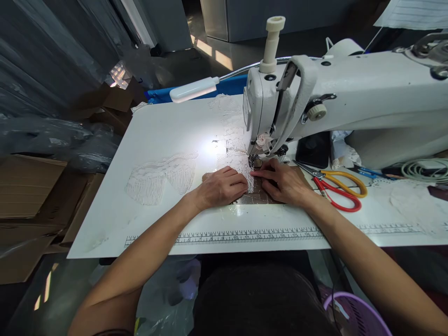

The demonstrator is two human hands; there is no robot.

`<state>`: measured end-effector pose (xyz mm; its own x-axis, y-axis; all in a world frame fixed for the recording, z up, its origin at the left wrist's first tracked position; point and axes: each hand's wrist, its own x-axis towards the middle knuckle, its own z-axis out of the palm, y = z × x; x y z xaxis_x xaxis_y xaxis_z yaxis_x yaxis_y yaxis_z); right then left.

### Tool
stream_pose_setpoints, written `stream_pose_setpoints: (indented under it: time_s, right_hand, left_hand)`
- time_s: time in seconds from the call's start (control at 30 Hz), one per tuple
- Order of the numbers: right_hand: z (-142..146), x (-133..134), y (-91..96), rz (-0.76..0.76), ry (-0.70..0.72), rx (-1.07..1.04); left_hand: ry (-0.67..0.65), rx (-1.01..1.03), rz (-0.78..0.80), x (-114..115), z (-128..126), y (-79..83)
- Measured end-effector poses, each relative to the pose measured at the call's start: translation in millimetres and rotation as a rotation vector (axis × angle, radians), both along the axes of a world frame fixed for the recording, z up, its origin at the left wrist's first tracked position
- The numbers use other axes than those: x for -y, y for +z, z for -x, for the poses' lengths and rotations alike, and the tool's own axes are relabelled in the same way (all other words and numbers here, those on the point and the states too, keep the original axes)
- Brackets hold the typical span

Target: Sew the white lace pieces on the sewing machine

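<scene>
White lace fabric (pixel 250 185) runs under the needle area of a white sewing machine (pixel 257 100), over a brown shiny sheet (pixel 261 195). My left hand (pixel 224 186) rests on the lace's left side, its fingers bent and close together at the lace edge. On the other side, my right hand (pixel 285 182) reaches toward the presser foot (pixel 256 161). Its index finger is stretched out to the lace, and the thumb lies apart on the brown sheet. What lies beneath the left palm is hidden.
Cut lace pieces (pixel 149 182) lie left on the white table (pixel 115 205). Scissors with red and yellow handles (pixel 345 186) rest beside my right wrist. A lit lamp (pixel 194 89) hangs over the table. A printed ruler (pixel 224 237) runs along the front; cardboard boxes (pixel 31 186) stand left.
</scene>
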<state>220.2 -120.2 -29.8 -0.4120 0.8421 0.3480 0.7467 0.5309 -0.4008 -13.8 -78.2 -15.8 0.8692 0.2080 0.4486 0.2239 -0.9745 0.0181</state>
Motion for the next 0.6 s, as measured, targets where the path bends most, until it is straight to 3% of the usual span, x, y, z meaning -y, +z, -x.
stream_pose_setpoints:
  time_s: [0.33, 0.6]
  right_hand:
    - [-4, 2, 2.0, -0.047, 0.105, 0.044]
    - [1, 4, 1.2, -0.040, 0.042, 0.127]
  left_hand:
    - [-0.086, -0.207, 0.140, -3, 5, 18.5]
    - [-0.066, -0.144, 0.180, -6, 5, 11.7]
